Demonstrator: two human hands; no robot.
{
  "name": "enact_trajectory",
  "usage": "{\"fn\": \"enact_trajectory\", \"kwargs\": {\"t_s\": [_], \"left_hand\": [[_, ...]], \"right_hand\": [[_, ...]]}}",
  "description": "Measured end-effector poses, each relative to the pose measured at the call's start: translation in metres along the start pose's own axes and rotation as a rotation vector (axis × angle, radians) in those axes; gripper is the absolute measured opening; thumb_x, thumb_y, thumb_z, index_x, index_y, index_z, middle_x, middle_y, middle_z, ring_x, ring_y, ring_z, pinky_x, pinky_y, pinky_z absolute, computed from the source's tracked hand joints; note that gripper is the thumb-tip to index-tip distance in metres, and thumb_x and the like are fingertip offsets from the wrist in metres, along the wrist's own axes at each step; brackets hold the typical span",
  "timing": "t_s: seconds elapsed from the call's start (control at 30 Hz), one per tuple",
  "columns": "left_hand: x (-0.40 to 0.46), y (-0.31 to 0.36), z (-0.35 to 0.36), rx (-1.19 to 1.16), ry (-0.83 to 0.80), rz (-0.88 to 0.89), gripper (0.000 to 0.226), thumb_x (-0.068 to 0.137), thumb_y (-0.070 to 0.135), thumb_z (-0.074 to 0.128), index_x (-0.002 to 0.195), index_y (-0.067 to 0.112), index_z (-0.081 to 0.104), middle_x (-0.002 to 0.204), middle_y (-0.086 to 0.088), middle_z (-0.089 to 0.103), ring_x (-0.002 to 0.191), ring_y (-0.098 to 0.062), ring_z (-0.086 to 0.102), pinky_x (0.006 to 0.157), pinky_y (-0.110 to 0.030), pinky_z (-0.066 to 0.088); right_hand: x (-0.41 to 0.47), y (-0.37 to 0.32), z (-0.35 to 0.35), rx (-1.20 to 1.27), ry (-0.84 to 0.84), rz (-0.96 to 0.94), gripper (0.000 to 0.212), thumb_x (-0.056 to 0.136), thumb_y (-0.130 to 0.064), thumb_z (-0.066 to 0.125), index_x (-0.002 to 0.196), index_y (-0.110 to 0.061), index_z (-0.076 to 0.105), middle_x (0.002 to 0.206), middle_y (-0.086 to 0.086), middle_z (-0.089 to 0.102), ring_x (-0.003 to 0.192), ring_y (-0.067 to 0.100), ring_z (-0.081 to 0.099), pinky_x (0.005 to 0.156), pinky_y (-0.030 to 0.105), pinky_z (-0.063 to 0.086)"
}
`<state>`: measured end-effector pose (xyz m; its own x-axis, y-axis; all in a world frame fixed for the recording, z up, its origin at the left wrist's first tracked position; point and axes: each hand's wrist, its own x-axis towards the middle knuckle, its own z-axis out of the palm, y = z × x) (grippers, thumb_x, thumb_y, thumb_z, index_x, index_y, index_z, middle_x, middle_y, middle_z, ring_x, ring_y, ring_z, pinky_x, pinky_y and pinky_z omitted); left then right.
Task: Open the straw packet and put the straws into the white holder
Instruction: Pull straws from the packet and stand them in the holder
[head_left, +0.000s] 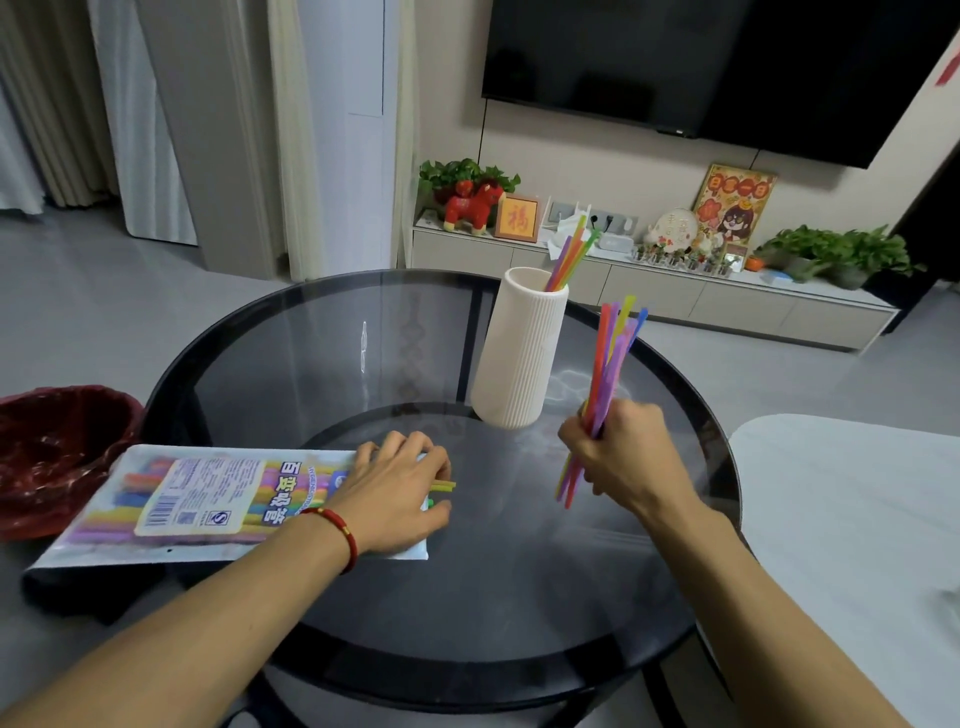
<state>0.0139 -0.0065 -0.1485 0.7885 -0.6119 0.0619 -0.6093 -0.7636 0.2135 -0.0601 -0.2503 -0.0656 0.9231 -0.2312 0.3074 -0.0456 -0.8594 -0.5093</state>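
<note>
The straw packet (208, 501) lies flat on the left side of the round dark glass table (291, 353), its open end pointing right. My left hand (400, 493) rests on that open end, fingers pinching it, and a few yellow and green straw tips (444, 486) poke out past my fingers. My right hand (618, 452) is shut on a bundle of coloured straws (610, 353), held upright and tilted, just right of the white ribbed holder (519, 353). The holder stands upright on the table with several straws (569, 257) leaning out of its right rim.
A bin lined with a red bag (57, 447) stands left of the table. A white surface (852, 519) lies close on the right. Beyond the table runs a low cabinet (649, 291) with ornaments and plants under a wall television (727, 67).
</note>
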Motion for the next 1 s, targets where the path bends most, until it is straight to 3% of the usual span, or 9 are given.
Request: {"fn": "enact_trajectory", "kwargs": {"t_s": [0.17, 0.4, 0.53, 0.7, 0.83, 0.93, 1.0], "left_hand": [[0.0, -0.001, -0.001, -0.002, 0.007, 0.004, 0.024, 0.09, 0.051, 0.049, 0.106, 0.034, 0.045, 0.12, 0.009, 0.041, 0.115, -0.017, 0.037, 0.103, -0.043, 0.031], [-0.001, 0.001, 0.0, 0.004, 0.002, -0.001, 0.023, 0.091, 0.05, 0.047, 0.107, 0.034, 0.044, 0.122, 0.008, 0.041, 0.116, -0.018, 0.037, 0.104, -0.044, 0.031], [-0.001, 0.005, 0.002, 0.018, 0.01, -0.012, 0.024, 0.09, 0.049, 0.047, 0.108, 0.033, 0.044, 0.123, 0.007, 0.041, 0.116, -0.019, 0.038, 0.105, -0.045, 0.03], [0.003, 0.013, 0.004, -0.01, 0.033, -0.002, 0.039, 0.089, 0.05, 0.048, 0.124, 0.032, 0.044, 0.131, 0.005, 0.041, 0.123, -0.019, 0.039, 0.11, -0.045, 0.028], [0.006, 0.023, 0.004, -0.016, 0.044, 0.005, 0.053, 0.09, 0.049, 0.049, 0.138, 0.028, 0.037, 0.138, 0.002, 0.04, 0.127, -0.021, 0.039, 0.113, -0.046, 0.026], [0.006, 0.027, 0.006, 0.011, 0.034, 0.007, 0.055, 0.091, 0.047, 0.048, 0.14, 0.027, 0.036, 0.139, 0.001, 0.04, 0.13, -0.022, 0.038, 0.114, -0.048, 0.025], [0.006, 0.027, 0.007, 0.026, 0.021, 0.003, 0.055, 0.092, 0.047, 0.048, 0.141, 0.027, 0.036, 0.141, 0.0, 0.04, 0.131, -0.023, 0.037, 0.114, -0.048, 0.025]], "right_hand": [[0.004, 0.009, 0.002, 0.132, 0.06, 0.029, 0.039, 0.099, -0.02, 0.062, 0.066, 0.002, 0.066, 0.049, 0.008, 0.069, 0.036, 0.018, 0.066, 0.05, 0.041, 0.063], [0.0, 0.023, 0.005, 0.216, 0.071, 0.029, 0.032, 0.1, -0.024, 0.067, 0.074, -0.006, 0.072, 0.05, 0.004, 0.069, 0.037, 0.012, 0.066, 0.043, 0.018, 0.055], [-0.004, 0.025, 0.005, 0.24, 0.1, 0.056, 0.028, 0.099, -0.02, 0.066, 0.076, -0.007, 0.074, 0.052, 0.005, 0.07, 0.04, 0.015, 0.068, 0.045, 0.025, 0.059], [0.0, 0.01, -0.001, 0.669, 0.293, 0.206, 0.025, 0.093, -0.018, 0.066, 0.075, -0.004, 0.077, 0.055, 0.014, 0.071, 0.046, 0.028, 0.069, 0.049, 0.031, 0.059], [0.022, -0.013, -0.012, 1.03, 0.443, 0.31, 0.02, 0.097, -0.015, 0.067, 0.087, 0.001, 0.074, 0.063, 0.01, 0.074, 0.047, 0.021, 0.067, 0.048, 0.027, 0.058], [0.05, -0.03, -0.028, 1.15, 0.597, 0.334, 0.023, 0.096, -0.02, 0.069, 0.095, 0.003, 0.071, 0.063, 0.007, 0.074, 0.046, 0.019, 0.067, 0.051, 0.028, 0.06], [0.065, -0.041, -0.037, 1.12, 0.674, 0.291, 0.017, 0.094, -0.022, 0.071, 0.086, -0.007, 0.069, 0.059, 0.003, 0.074, 0.045, 0.017, 0.068, 0.051, 0.029, 0.061]]}}
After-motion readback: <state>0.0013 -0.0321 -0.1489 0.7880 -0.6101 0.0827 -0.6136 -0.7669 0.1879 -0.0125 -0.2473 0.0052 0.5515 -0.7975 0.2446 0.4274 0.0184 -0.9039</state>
